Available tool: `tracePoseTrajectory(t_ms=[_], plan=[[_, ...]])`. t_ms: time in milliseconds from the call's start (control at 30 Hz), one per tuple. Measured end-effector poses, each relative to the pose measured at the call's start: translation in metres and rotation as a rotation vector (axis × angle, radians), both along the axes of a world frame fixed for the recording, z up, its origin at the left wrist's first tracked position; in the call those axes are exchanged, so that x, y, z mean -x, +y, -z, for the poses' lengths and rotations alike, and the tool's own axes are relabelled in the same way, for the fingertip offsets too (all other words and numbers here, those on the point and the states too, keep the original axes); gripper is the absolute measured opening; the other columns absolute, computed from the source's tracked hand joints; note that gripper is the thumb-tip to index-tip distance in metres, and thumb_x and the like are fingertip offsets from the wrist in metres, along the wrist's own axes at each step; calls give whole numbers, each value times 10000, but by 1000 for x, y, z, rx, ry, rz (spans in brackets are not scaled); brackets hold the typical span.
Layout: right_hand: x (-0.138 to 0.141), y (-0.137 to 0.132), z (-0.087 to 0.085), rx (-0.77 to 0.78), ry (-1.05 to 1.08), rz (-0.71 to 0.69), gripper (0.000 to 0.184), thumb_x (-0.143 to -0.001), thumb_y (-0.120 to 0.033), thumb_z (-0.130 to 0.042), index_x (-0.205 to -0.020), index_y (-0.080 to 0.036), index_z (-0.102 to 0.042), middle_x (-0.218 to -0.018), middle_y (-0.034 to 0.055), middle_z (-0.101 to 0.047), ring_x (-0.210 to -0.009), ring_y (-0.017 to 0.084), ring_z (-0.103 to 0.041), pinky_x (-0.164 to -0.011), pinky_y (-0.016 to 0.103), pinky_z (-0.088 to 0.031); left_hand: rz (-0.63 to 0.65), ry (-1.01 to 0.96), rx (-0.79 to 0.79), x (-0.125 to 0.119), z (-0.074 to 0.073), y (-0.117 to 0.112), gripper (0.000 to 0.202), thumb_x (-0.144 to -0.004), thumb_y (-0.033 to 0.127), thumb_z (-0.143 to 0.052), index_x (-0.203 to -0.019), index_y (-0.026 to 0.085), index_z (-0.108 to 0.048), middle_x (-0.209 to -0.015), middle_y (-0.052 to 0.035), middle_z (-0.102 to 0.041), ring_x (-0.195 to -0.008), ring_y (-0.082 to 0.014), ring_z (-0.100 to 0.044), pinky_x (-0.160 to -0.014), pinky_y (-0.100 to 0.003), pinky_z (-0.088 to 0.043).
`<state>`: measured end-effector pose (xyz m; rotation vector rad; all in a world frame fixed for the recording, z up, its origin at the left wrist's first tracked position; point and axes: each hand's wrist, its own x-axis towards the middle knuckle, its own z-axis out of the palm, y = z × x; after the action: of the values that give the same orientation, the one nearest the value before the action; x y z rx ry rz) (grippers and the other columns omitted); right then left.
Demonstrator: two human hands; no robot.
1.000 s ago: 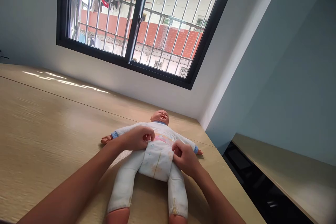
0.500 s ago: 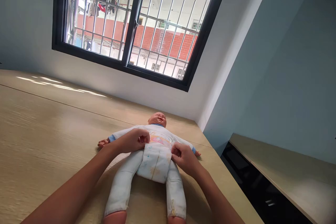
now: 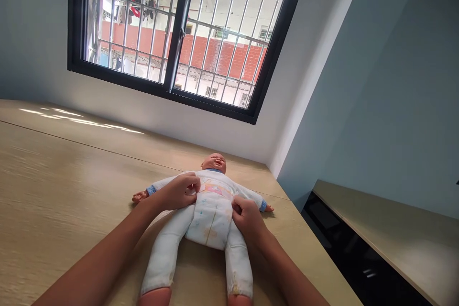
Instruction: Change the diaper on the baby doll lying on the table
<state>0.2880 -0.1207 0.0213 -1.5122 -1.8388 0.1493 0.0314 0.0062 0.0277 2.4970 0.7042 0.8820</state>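
Head view: where is the doll [image 3: 234,241]?

On its back on the wooden table [image 3: 71,172], head toward the window [image 3: 175,48], legs apart and pointing at the wearer.

What does it have on?

A white top [image 3: 231,182] with blue collar and cuffs, and a diaper [image 3: 211,222] whose front lies over the belly, a line running down its middle. A pink and orange print crosses the waist; I can't tell which of the two it belongs to.

And the left hand [image 3: 181,190]?

At the waist, on the left side of the diaper, fingers curled. Whether they pinch its edge, I can't tell.

The right hand [image 3: 248,215]?

Opposite, against the diaper's other edge, a little nearer the wearer. Thumb and forefinger are bent close to each other there; I can't tell if cloth is caught between them.

The doll's arms?

Spread wide, palms beyond the two hands.

What surrounds them?

Streaks of sunlight [image 3: 86,122] at the table's far left, clothes [image 3: 136,8] hanging outside the barred window, and a wooden-topped unit [image 3: 387,215] to the right.
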Motion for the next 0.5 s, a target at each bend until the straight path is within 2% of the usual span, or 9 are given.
tracePoseTrajectory(t_ms=[100,200,300,400,500], plan=[[1,2,4,1,49,-44,161,-761,-159,-518,-624,-198,-443,-563,-63,-434,-560,106,-368,-548,249,-251,-13,-40,-11,-3,1,-3,35,-726,211,-587,-744,181,-593,-836,-25,-569,-755,-157,-493,-672,-255,-403],[-7,1,-1,54,114,-142,177,-791,-209,-552,-628,-196,-482,-569,-63,-425,-562,107,-370,-538,245,-269,32,-55,150,3,-3,-1,84,-701,211,-581,-768,176,-617,-834,-23,-590,-763,-162,-529,-658,-248,-417],[-13,0,-4,66,254,-145,173,-825,-264,-580,-675,-193,-533,-595,-50,-466,-572,119,-427,-542,247,-331,1,-126,280,8,-7,1,138,-716,226,-538,-808,168,-624,-776,-12,-587,-708,-153,-533,-593,-231,-390],[-9,1,0,-40,275,-79,110,-862,-267,-570,-844,-180,-634,-713,-12,-563,-651,146,-513,-608,265,-414,-81,-208,270,1,-3,3,165,-768,295,-545,-839,168,-622,-711,11,-550,-635,-131,-490,-552,-221,-353],[-2,3,5,-130,149,-98,235,-898,-228,-523,-1061,-186,-688,-959,57,-649,-775,173,-577,-703,294,-470,-44,-172,241,-11,5,2,268,-822,379,-565,-967,173,-657,-686,26,-530,-611,-127,-475,-559,-224,-360]])
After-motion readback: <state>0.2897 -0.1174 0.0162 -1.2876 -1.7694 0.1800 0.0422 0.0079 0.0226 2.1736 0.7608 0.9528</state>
